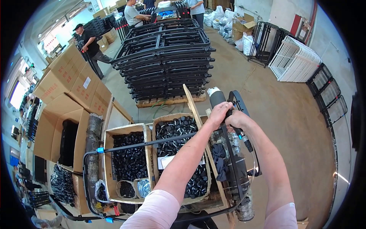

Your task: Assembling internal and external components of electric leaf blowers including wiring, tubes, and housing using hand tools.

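A black tubular metal frame (160, 141) with blue clips lies across the bins in front of me. My right hand (237, 120) is closed round an inline air screwdriver (241, 135), black with a blue ring, whose thin hose (254, 158) hangs down to the right. Just left of it, my left hand (219, 113) is closed at the tool's front end, by the frame's far right corner. What its fingers grip is hidden, as is the tool's tip. A grey wrapped post (215, 95) stands right beyond the left hand.
Below the frame are a bin (148, 160) of black caps and a bin of black knobs with bolts (177, 128). A wooden strip (193, 107) runs alongside. Stacked black frames (164, 65) rise ahead; cartons (72, 80) are left, white frames (293, 59) right. Other people work farther off.
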The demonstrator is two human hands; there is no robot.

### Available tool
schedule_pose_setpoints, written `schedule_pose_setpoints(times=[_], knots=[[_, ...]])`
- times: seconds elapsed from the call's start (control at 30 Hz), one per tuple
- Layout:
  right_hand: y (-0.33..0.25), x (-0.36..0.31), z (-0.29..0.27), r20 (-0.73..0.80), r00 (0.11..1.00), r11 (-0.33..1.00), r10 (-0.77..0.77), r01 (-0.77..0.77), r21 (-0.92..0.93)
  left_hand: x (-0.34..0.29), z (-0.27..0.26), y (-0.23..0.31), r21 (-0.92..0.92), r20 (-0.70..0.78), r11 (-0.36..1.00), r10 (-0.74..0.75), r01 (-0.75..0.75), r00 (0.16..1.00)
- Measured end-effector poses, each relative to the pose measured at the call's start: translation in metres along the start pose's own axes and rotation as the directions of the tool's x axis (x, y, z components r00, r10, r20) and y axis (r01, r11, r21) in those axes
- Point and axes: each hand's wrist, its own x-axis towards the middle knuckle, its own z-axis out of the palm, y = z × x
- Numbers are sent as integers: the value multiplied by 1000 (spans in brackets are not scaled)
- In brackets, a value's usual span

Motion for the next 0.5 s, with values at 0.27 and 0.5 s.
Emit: schedule_pose_setpoints(times=[0.27,0.5], knots=[[3,-12,-13,20,999,999,-31,31,42,-3,13,1,16,-22,1000,20,-20,1000],[-15,-31,-3,-69,991,982,-116,104,-159,-18,10,29,58,-77,998,40,-36,996]])
